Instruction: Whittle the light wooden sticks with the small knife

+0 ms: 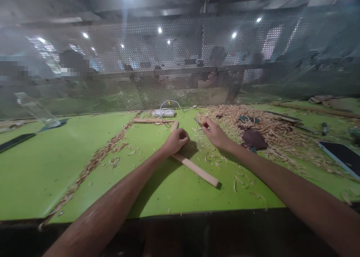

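Observation:
My right hand [216, 133] is closed around a small knife [197, 121], its thin blade pointing up and to the left above the green tabletop. To its left, my left hand [176, 141] is curled, thumb and fingertips together. Whether anything sits in that pinch is hidden. A pale wooden stick [198, 170] with a rounded end lies slanted on the table, its far end passing beneath my left wrist. Just beyond my left hand, a short length of pale wood [174, 125] shows, partly covered by the hand.
Curly wood shavings [270, 133] pile up at right around a dark cloth [254, 139]. A phone [341, 157] lies at the right edge. Behind are a flat wood strip [152, 120], a white power strip [163, 113] and a mesh screen [174, 88]. A clear bottle [39, 108] stands left.

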A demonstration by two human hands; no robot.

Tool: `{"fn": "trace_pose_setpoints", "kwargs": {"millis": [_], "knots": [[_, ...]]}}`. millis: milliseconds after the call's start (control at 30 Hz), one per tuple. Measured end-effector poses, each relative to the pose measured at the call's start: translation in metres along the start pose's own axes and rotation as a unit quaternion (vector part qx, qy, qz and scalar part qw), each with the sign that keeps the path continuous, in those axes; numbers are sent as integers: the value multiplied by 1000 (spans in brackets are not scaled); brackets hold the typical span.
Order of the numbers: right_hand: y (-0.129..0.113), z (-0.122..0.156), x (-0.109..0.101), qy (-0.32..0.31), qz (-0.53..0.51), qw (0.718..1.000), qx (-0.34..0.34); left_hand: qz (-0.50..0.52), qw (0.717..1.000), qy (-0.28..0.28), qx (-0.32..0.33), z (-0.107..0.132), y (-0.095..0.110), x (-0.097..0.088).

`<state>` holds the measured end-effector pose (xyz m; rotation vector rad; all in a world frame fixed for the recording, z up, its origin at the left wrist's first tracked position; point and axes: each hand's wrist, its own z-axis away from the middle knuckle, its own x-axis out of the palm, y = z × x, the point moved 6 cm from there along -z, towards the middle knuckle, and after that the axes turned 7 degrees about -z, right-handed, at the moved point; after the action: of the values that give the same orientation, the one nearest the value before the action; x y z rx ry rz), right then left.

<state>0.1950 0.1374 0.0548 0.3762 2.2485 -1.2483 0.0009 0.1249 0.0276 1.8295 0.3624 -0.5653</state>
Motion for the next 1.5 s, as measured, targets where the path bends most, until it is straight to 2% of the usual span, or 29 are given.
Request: {"fn": "trace_pose_setpoints", "kwargs": {"millis": [167,267,533,700,933,1267,1500], "knots": [[-2,4,4,-13,-20,1000,6,46,998,29,-8,-2,-4,-6],[-3,6,7,-31,-12,999,10,17,999,32,3,-1,-3,-7],[-18,11,11,-75,110,988,83,-43,998,41,5,1,-1,-7],[-24,12,11,-90,137,980,110,-59,997,50,-15,0,-4,-6],[-37,17,21,-139,203,963,109,-113,992,48,-26,-1,-7,-2],[-37,22,32,-167,255,943,131,-202,977,42,46,-7,-4,6],[-39,24,39,-188,288,931,125,-181,982,18,45,-5,-8,8]]}}
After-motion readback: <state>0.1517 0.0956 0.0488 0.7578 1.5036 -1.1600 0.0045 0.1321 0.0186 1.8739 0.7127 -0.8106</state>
